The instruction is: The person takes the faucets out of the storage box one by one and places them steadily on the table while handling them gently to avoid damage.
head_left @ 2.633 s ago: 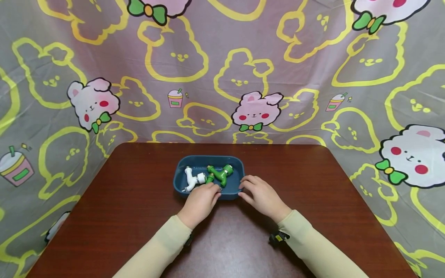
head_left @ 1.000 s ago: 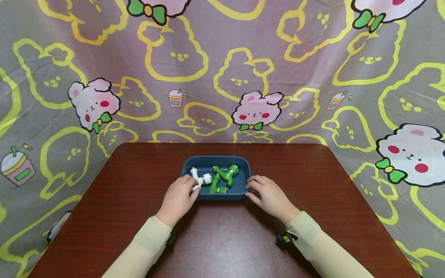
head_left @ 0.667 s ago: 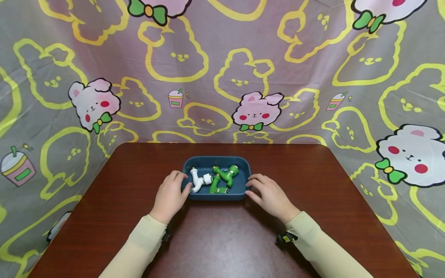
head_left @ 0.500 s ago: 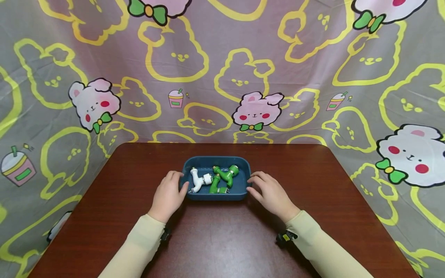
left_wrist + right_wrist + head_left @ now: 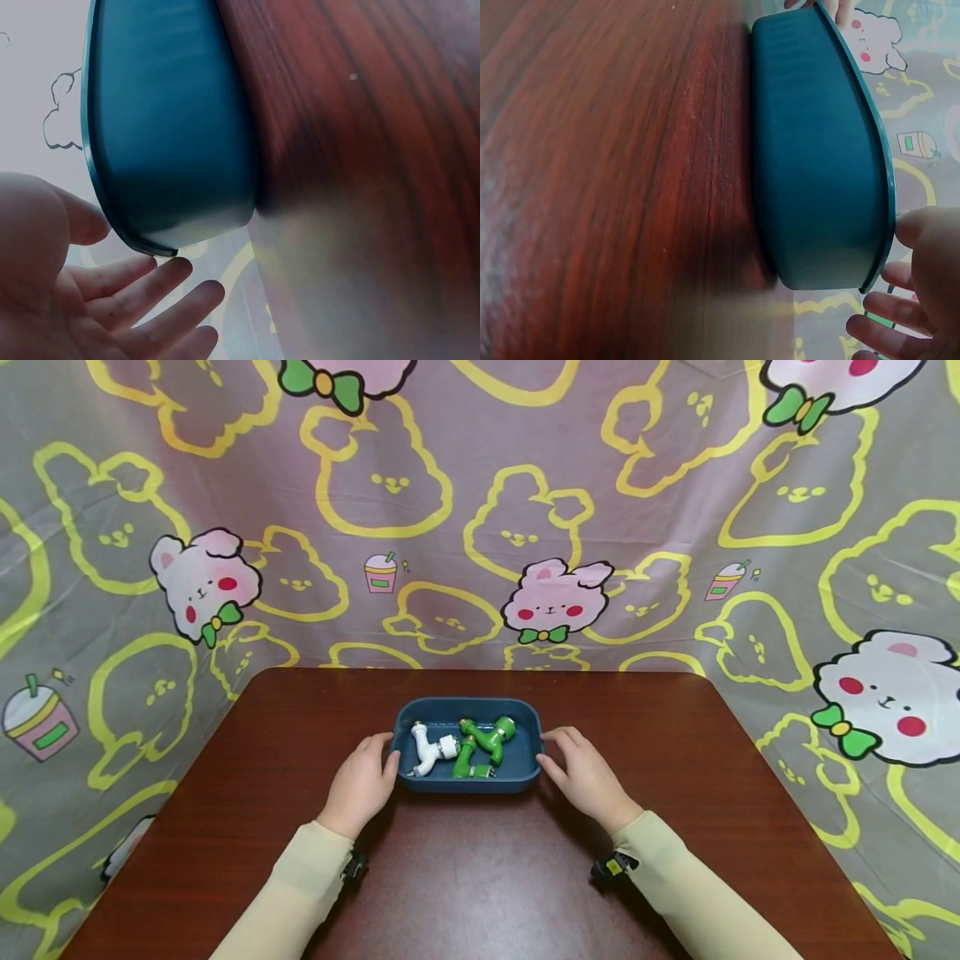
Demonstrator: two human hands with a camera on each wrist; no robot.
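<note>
Tray's place: the blue tray [image 5: 468,786] sits flat on the brown table [image 5: 480,877], toward its far side, between my hands.
Tray's long axis: left to right, from one hand to the other, roughly in line with the table's far edge; the hollow faces up.
My left hand [image 5: 358,787]: at the tray's left end, thumb at the rim, fingers loosely stretched, not curled round it.
My right hand [image 5: 587,777]: at the right end, thumb against the rim, fingers likewise relaxed and extended.
Inside the tray: the white tap [image 5: 426,752] on the left, knob pointing right; the lower green tap [image 5: 462,762] just beside it, near the front wall; the upper green tap [image 5: 492,742] behind, its thick end toward the back right.
Left wrist view: my fingers spread just past the tray's corner, which the head view hides; the outer wall covers the taps.
Right wrist view: the long outer wall, with my left fingertips at its far end.
</note>
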